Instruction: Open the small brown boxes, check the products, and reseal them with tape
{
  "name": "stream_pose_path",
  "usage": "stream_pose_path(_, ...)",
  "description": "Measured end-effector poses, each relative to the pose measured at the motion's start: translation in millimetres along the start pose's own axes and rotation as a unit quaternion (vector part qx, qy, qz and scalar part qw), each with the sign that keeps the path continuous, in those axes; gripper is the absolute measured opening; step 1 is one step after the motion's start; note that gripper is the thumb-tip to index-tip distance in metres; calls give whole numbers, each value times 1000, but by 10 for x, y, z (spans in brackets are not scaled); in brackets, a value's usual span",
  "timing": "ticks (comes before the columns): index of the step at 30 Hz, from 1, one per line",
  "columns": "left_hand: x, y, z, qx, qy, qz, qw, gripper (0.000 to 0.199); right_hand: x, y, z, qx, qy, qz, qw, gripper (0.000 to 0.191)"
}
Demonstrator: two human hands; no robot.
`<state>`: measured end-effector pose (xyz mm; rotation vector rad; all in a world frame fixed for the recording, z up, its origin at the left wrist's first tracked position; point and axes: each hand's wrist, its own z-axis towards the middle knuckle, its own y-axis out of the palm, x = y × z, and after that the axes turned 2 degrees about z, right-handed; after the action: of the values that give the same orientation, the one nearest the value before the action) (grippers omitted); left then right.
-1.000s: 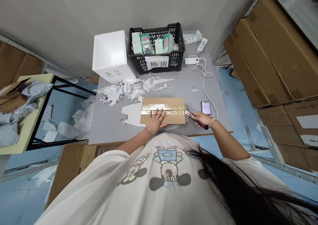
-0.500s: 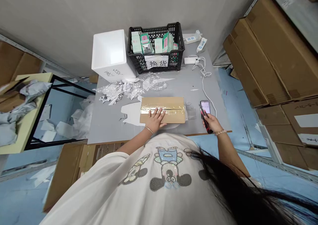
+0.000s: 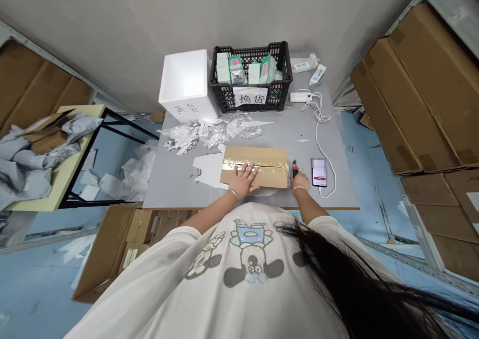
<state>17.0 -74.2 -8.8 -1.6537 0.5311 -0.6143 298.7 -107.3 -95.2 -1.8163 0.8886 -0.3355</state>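
A taped cardboard box (image 3: 269, 155) lies flat near the front edge of the grey table (image 3: 168, 184). Resting on its left part is my left hand (image 3: 242, 180), fingers spread and pressed down on the top. My right hand (image 3: 300, 181) is closed around a red and black utility knife (image 3: 295, 168), just off the box's right end. Its dark tip points away from me. To the right of that hand, a phone (image 3: 319, 172) with a lit screen lies on the table. Under the box's left side a piece of white paper (image 3: 209, 170) sticks out.
Behind the box lie crumpled plastic wrap and paper (image 3: 194, 133). A white foam bin (image 3: 190, 104) and a black crate (image 3: 224, 99) holding small green-white boxes stand at the back. A white cable (image 3: 318, 134) runs to the phone. Large cartons (image 3: 419, 89) are stacked at right.
My right hand has moved left with the utility knife, from over the phone to the box's right end. The phone is now uncovered. My left hand stays on the box.
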Motion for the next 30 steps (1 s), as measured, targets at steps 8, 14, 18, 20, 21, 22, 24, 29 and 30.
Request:
stream_pose_path(8, -393, -108, -149, 87, -19, -105, 990, 52, -179, -531, -237, 221, -229, 203, 926, 40)
stream_pose_path(14, -812, -118, -152, 169, -213, -190, 943, 62, -592, -502, -994, 127, -516, 74, 844, 44)
stream_pose_path(18, -838, -65, -53, 163, -201, -225, 939, 70, -740, -228, -1144, 107, -533, -5, 839, 50)
stream_pose_path(20, -831, -62, -21, 150, -209, -229, 939, 76, -741, -149, -1135, 109, -533, -20, 839, 54)
stream_pose_path(21, -831, -74, -5, 140, -205, -217, 944, 77, -735, -131, -1126, 107, -535, -25, 838, 55)
stream_pose_path(22, -835, -95, 15, 129, -194, -198, 952, 79, -729, -126, -1118, 104, -536, -30, 837, 56)
stream_pose_path(24, -847, -161, 82, 105, -152, -145, 972, 83, -728, -138, -1108, 98, -538, -36, 836, 54)
stream_pose_path(29, -873, -381, 427, 30, 6, -34, 999, 80, -754, -168, -1110, 92, -530, -41, 842, 53)
stream_pose_path(30, -881, -430, 506, 5, 35, -19, 999, 76, -751, -162, -1113, 93, -528, -38, 843, 54)
